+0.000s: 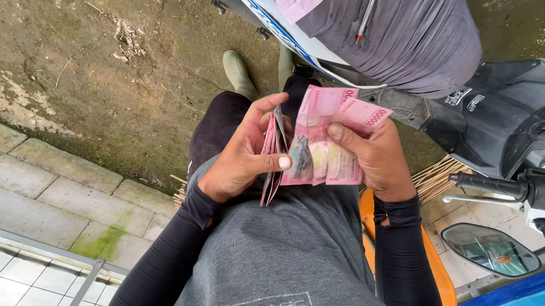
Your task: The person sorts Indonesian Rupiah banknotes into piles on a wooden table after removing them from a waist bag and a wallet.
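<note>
left hand (242,150): raised before the belly, fingers curled, thumb stretched toward the other hand, pinching shut | right hand (373,155): level with it, close beside, palm toward the body, thumb pressed flat, fingers closed | arms: both bent at the elbow, in tight black long sleeves, wrists nearly touching the torso

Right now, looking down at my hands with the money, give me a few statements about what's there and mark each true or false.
1. Both hands hold pink banknotes. True.
2. The right hand is empty. False: its thumb and fingers pinch the fanned notes.
3. The left hand holds a thin stack seen edge-on. True.
4. A scooter stands close by. True.
5. The notes lie on the ground. False: they are held above the lap.
</note>
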